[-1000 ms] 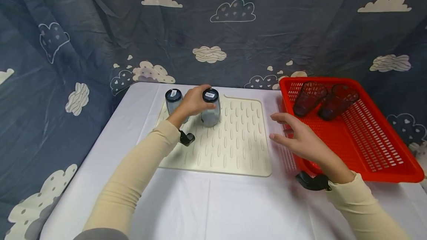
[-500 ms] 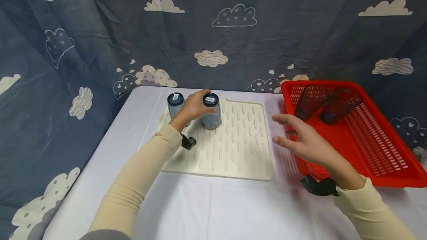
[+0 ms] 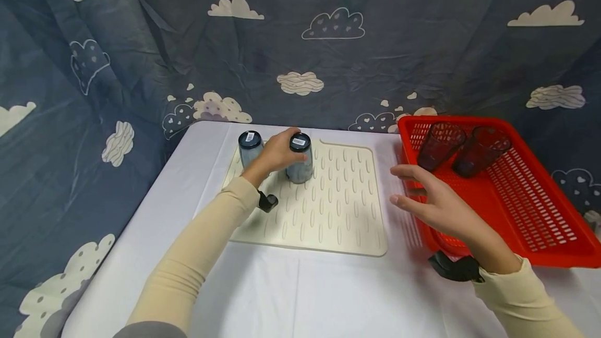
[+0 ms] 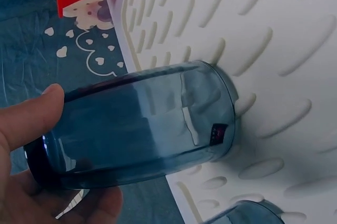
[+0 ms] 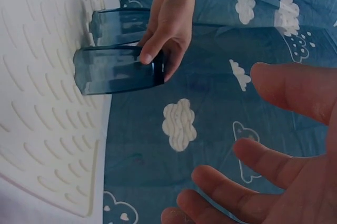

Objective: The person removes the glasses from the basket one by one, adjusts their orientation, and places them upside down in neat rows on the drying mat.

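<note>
The counter (image 3: 249, 288) is showing a white top with faint creases, and a cream mat (image 3: 338, 202) with many long oval marks is lying flat on it. Behind the counter and along its left side, a dark blue cloth (image 3: 263, 61) with pale clouds is hanging and making some folds.

On the far part of the mat, a bluish glass (image 3: 300, 167) is standing upside down; its rim is touching the mat and its dark base is facing upward. The left hand (image 3: 279, 153) is holding this glass near the base, the thumb and fingers (image 4: 108, 203) pinching it from opposite sides. A second glass (image 3: 248, 156), also upside down, is standing to the left, partly hiding behind this hand.

The right hand (image 3: 436, 202) is hovering near the left side of a red basket (image 3: 504, 202), and its fingers (image 5: 226, 190) are spreading apart, holding nothing. In the far left corner of the basket, two more glasses (image 3: 440, 147) are leaning side by side, their openings facing upward; whether they are touching each other, I cannot tell.
</note>
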Demonstrator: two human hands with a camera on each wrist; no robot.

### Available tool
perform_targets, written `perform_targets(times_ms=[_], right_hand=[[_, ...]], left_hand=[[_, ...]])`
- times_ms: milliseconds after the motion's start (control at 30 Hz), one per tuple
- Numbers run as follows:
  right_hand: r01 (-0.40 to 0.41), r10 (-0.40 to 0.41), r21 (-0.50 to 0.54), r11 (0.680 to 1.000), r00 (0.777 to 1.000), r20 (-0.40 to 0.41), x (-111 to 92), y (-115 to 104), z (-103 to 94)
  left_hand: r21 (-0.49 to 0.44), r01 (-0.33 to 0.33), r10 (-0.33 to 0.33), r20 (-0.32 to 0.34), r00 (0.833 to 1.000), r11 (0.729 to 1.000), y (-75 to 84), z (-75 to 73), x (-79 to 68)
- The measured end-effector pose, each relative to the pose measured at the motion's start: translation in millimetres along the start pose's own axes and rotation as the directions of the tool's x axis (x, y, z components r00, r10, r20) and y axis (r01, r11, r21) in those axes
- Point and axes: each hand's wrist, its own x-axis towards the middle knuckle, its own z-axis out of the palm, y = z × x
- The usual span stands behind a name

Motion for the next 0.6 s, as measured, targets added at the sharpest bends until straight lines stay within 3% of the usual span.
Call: perform_targets(times_ms=[600], right_hand=[[-0.025, 0.025, -0.009, 1.0, 1.0, -0.012, -1.5, 15.1, -7.8]], left_hand=[[0.004, -0.012, 0.012, -0.006, 1.0, 1.0, -7.5, 2.6, 1.6]])
